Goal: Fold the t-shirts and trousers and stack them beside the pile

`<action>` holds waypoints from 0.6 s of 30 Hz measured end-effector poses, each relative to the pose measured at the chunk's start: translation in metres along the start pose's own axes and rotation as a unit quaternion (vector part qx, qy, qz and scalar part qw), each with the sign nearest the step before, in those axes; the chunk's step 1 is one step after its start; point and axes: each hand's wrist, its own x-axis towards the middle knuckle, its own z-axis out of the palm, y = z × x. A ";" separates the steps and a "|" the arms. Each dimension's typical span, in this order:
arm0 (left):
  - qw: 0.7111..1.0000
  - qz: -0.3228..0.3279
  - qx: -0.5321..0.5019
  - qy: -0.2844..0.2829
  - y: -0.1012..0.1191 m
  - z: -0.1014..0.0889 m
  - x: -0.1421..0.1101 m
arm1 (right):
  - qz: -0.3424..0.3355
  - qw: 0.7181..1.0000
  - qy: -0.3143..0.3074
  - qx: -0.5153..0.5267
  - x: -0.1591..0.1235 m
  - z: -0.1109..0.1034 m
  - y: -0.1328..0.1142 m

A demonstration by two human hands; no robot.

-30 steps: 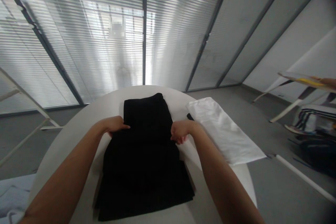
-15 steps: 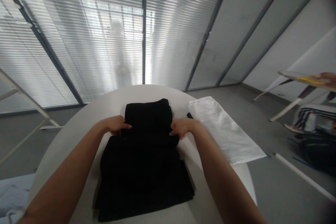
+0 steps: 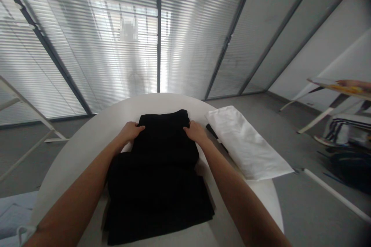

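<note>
A folded black garment [image 3: 158, 189] lies on the round white table [image 3: 68, 170] in front of me; its exact kind does not show. My left hand [image 3: 130, 131] grips the left edge of its far part, thumb on top and the other fingers curled under. At the opposite edge, my right hand [image 3: 196, 132] pinches the same cloth, thumb on top. The nearer part of the garment is wider, with a bulging fold across its middle. To the right, a flat white cloth or bag [image 3: 246, 146] partly hangs over the table's edge. A narrow dark strip [image 3: 213, 131] sticks out beside it.
Blinds behind glass panels [image 3: 188, 54] stand beyond the table. At the left is a white metal frame [image 3: 34, 112]. Further right, another person's hand [image 3: 353, 83] rests at a second table [image 3: 321, 82], with dark bags [image 3: 348, 166] below. Pale sheets [image 3: 14, 214] lie lower left.
Both hands have shifted slightly away from me along the garment's far part, still gripping its edges. The far part of the cloth has moved a little.
</note>
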 end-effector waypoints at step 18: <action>0.964 -0.102 -0.231 -0.080 0.015 -0.008 0.023 | 0.049 0.986 -0.027 0.158 0.016 -0.006 0.007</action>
